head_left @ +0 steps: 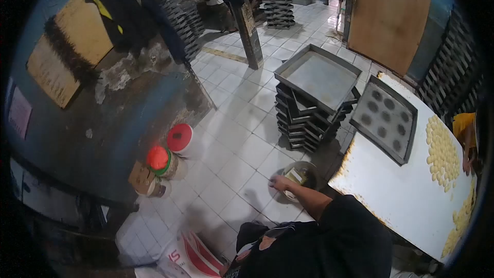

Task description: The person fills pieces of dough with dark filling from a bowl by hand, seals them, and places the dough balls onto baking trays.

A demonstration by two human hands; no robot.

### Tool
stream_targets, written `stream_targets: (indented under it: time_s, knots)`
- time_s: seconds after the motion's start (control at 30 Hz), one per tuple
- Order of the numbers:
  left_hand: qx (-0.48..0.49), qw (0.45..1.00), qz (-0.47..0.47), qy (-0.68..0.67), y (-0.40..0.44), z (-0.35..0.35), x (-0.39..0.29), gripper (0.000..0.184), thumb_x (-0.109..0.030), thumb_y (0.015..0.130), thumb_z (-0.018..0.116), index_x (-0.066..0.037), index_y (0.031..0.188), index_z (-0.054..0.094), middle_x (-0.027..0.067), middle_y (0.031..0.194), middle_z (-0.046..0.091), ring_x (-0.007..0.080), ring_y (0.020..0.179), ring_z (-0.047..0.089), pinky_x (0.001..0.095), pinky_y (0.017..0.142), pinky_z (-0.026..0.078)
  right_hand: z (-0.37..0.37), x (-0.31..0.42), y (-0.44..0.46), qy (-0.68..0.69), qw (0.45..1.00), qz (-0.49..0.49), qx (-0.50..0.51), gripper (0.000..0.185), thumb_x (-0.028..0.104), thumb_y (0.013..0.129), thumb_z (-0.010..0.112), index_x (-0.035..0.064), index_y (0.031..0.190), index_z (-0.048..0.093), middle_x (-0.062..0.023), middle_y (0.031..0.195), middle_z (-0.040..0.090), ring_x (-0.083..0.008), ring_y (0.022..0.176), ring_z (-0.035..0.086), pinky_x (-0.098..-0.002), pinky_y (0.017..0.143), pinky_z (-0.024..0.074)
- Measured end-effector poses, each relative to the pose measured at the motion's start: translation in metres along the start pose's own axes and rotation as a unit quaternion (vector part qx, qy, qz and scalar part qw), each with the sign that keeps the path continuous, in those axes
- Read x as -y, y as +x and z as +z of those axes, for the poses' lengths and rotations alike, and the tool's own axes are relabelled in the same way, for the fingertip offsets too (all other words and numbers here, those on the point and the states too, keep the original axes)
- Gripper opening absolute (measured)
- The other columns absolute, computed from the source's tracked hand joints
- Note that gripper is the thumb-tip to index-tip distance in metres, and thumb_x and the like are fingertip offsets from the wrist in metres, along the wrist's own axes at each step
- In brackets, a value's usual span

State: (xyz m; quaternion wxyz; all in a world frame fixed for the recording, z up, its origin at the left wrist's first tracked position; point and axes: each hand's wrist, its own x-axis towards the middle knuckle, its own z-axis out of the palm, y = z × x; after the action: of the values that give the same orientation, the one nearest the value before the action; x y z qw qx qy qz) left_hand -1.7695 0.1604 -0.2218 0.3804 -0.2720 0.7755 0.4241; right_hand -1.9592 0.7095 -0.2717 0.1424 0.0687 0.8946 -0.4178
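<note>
The right hand (279,183) was at the left rim of the bucket (312,179), its grip impossible to tell; dough pieces (442,154) lay on the worktop (381,190) to the right.

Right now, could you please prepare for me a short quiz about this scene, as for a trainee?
1. True or false: the right hand is at the round tub on the floor.
2. What shows on the tray lying on the white table? A) a folded cloth B) dark round patches C) a pair of gloves
3. Order from left to right in the view: white table, red-lidded bucket, tray stack.

Key: 1 true; 2 B; 3 red-lidded bucket, tray stack, white table.
</note>
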Motion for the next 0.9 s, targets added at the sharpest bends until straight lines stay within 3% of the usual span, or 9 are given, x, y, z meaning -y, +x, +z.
stream_targets:
  time_s: [0.2,0.27,0.33,0.37,0.5,0.57,0.63,0.73,0.9]
  knots:
    - [0.032,0.999,0.0,-0.01,0.14,-0.055,-0.161,0.031,-0.034,0.096,0.058,-0.011,0.115,0.064,0.0125,0.105,0.069,0.0322,0.088,0.065,0.0432,0.073,0.051,-0.07,0.094,0.154,0.053,0.998,0.035,-0.002,0.056,0.045,0.09,0.06,0.0019,0.126,0.066,-0.0226,0.122,0.067,-0.0398,0.115,0.063,-0.0446,0.101,0.0489]
    - [0.041,0.999,0.007,-0.019,0.186,-0.089,-0.228,0.032,-0.036,0.096,0.058,-0.01,0.115,0.064,0.0113,0.104,0.069,0.0307,0.085,0.065,0.0422,0.07,0.051,-0.064,0.072,0.197,0.051,0.997,0.054,-0.025,0.051,0.045,0.09,0.06,0.0029,0.116,0.07,-0.0219,0.112,0.071,-0.0388,0.109,0.065,-0.0454,0.096,0.0509]
    - [0.052,0.997,0.006,-0.051,0.235,-0.126,-0.302,0.034,-0.037,0.097,0.058,-0.009,0.115,0.063,0.0101,0.102,0.069,0.0292,0.082,0.065,0.0412,0.068,0.051,-0.067,0.056,0.23,0.123,0.978,0.159,0.054,0.051,0.049,0.094,0.057,0.0004,0.092,0.072,-0.0164,0.08,0.072,-0.0308,0.075,0.069,-0.0451,0.07,0.055]
    - [0.063,0.995,0.009,-0.074,0.265,-0.147,-0.344,0.034,-0.038,0.097,0.058,-0.009,0.115,0.063,0.0094,0.101,0.069,0.0285,0.081,0.065,0.0406,0.067,0.051,-0.066,0.037,0.241,0.11,0.979,0.165,0.05,0.051,0.05,0.094,0.057,0.001,0.096,0.073,-0.0137,0.075,0.07,-0.0248,0.064,0.066,-0.0414,0.061,0.0548]
    - [0.122,0.979,0.011,-0.163,0.398,-0.194,-0.544,0.037,-0.041,0.098,0.057,-0.008,0.114,0.063,0.007,0.097,0.069,0.0256,0.074,0.065,0.0386,0.061,0.05,-0.113,0.038,0.287,0.212,0.947,0.238,-0.042,0.05,0.047,0.092,0.059,0.0,0.104,0.073,-0.0142,0.085,0.074,-0.0221,0.066,0.067,-0.0381,0.064,0.0557]
    - [-0.003,0.981,0.177,-0.081,0.45,-0.168,-0.645,0.036,-0.04,0.103,0.05,-0.009,0.116,0.061,0.0068,0.097,0.068,0.0226,0.075,0.064,0.0347,0.064,0.051,-0.133,0.023,0.321,0.251,0.928,0.269,-0.054,0.049,0.044,0.092,0.062,-0.0003,0.108,0.072,-0.0121,0.087,0.074,-0.0206,0.067,0.067,-0.0352,0.06,0.0549]
    - [0.204,0.936,0.28,-0.057,0.511,-0.175,-0.772,0.033,-0.035,0.103,0.052,-0.008,0.12,0.059,0.0064,0.099,0.068,0.0214,0.08,0.065,0.0347,0.065,0.052,-0.138,-0.028,0.382,0.25,0.923,0.293,-0.007,0.051,0.044,0.091,0.067,-0.0012,0.116,0.069,-0.01,0.091,0.073,-0.018,0.072,0.067,-0.0318,0.056,0.053]
    - [0.231,0.922,0.242,-0.193,0.542,-0.107,-0.905,0.033,-0.033,0.101,0.056,-0.006,0.12,0.061,0.0055,0.098,0.067,0.0198,0.083,0.064,0.0341,0.066,0.051,-0.19,-0.038,0.459,0.286,0.909,0.304,-0.013,0.048,0.046,0.092,0.065,0.004,0.116,0.07,-0.0073,0.099,0.073,-0.0166,0.082,0.067,-0.0322,0.063,0.0537]
    - [0.145,0.958,0.229,0.097,0.565,0.013,-1.025,0.038,-0.032,0.099,0.059,-0.005,0.126,0.06,0.0066,0.104,0.067,0.02,0.09,0.065,0.0352,0.07,0.052,-0.298,-0.075,0.622,0.031,0.978,0.197,-0.068,0.065,0.05,0.091,0.061,0.0015,0.135,0.059,-0.019,0.121,0.07,-0.0331,0.102,0.07,-0.0416,0.089,0.0539]
